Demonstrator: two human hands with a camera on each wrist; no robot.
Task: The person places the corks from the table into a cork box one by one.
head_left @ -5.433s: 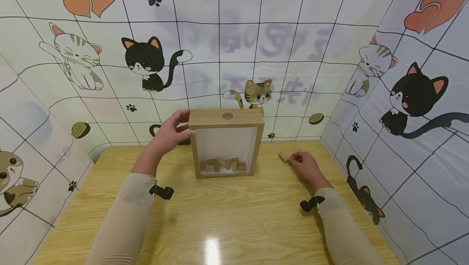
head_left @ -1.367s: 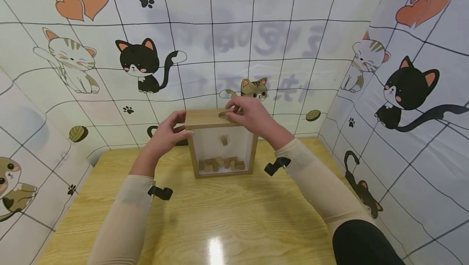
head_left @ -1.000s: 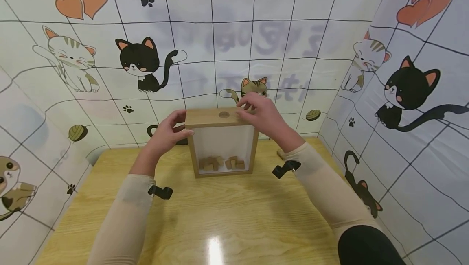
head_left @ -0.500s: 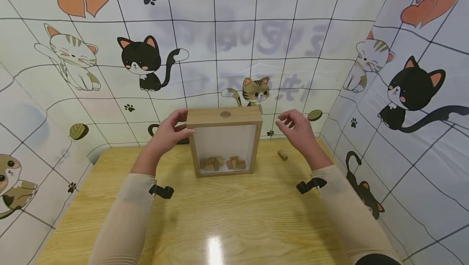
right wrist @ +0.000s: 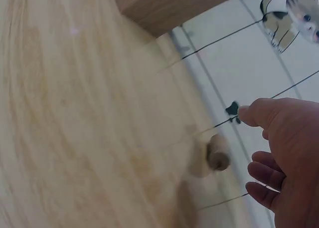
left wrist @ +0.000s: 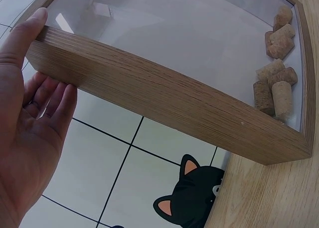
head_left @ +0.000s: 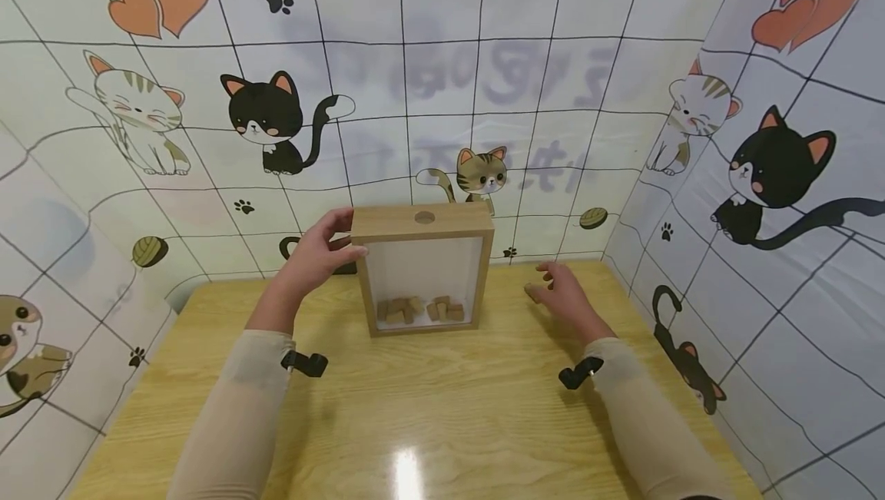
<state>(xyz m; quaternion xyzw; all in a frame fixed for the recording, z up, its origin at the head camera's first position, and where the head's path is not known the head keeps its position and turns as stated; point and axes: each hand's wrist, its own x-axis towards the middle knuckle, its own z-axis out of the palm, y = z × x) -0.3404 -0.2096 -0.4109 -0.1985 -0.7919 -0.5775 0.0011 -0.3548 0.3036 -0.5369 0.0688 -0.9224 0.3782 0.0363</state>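
Observation:
A shallow wooden shadow box [head_left: 423, 225] with a clear front and a round hole in its top stands upright on the table. Several corks [left wrist: 281, 41] lie along its bottom inside. My left hand [head_left: 321, 250] grips the box at its upper left corner, thumb on the front and fingers on the side, as the left wrist view also shows [left wrist: 30, 113]. One loose cork [right wrist: 218, 153] lies on the tabletop to the right of the box. Just over it is my right hand [head_left: 565, 299], thumb and fingers apart, nothing between them.
The wooden table [head_left: 415, 408] ends at a white cloth backdrop [head_left: 442, 85] with black grid lines and printed cats, close behind the box. Another side of this backdrop rises along the table's right edge.
A cork dropped through the hole into the box. My right hand moved from the box top back right and down to the remaining loose cork. The left hand stayed on the box.

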